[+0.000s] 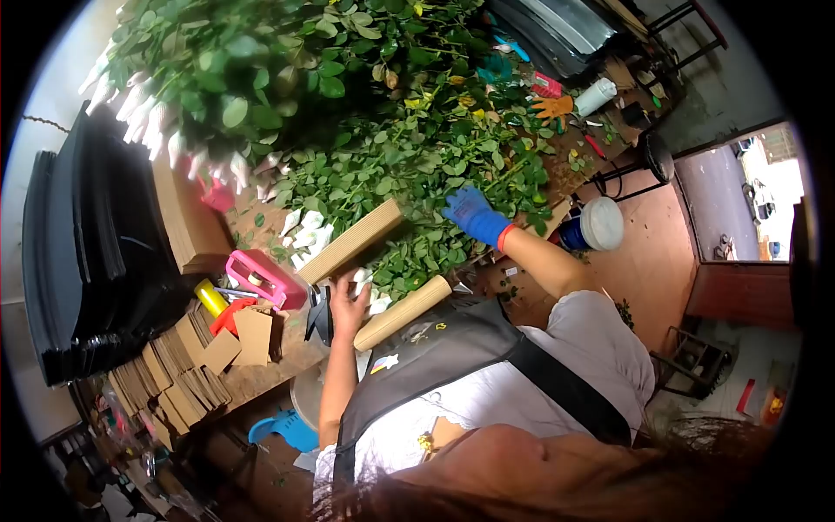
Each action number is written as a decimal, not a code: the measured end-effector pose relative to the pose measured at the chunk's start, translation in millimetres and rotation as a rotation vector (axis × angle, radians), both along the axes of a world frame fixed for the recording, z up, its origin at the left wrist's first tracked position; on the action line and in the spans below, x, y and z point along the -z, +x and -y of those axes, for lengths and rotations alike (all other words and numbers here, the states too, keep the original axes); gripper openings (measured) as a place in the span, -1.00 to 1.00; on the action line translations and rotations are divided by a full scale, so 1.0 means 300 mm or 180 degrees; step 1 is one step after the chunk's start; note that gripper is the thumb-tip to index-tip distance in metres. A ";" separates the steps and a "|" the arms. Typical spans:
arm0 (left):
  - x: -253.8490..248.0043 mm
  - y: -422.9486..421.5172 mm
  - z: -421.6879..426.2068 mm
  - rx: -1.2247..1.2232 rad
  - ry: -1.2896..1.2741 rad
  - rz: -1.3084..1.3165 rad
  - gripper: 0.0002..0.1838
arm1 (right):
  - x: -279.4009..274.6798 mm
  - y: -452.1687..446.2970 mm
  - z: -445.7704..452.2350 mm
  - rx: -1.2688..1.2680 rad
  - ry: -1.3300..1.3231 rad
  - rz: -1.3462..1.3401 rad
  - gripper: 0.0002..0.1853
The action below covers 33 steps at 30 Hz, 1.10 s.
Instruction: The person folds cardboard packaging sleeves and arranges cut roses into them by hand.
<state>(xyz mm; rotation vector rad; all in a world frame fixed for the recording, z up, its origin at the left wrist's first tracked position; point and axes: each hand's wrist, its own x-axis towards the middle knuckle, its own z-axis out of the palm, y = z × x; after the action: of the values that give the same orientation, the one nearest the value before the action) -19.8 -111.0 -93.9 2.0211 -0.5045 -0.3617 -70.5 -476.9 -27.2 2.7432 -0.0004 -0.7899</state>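
Cardboard flanks one bunch, unclosed; more stems lie heaped beyond. Left hand curls at white buds, right hand covers leaves; can't tell if gripping.

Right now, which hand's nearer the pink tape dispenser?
Left: the left hand is near the pink tape dispenser, not touching; the right hand is farther off, on leafy stems.
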 end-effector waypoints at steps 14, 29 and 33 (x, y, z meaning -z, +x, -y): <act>-0.054 -0.016 0.033 -0.0426 0.0131 0.0106 -0.70 | -0.127 0.455 -0.021 0.0224 0.0890 0.2136 -0.83; 0.008 -0.014 0.038 -0.0484 0.0042 0.0778 -0.76 | -0.489 0.014 0.218 -0.0360 0.2168 0.3178 -0.71; 0.094 -0.024 0.013 -0.0397 0.0189 0.0319 -0.74 | -0.291 -0.049 0.097 -0.0289 0.2831 0.2326 -0.71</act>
<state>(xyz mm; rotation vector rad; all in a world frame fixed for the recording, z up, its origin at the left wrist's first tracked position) -26.9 -115.0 -122.0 2.1243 -0.4313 -0.2023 -85.2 -505.9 60.2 3.6402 0.4074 0.4021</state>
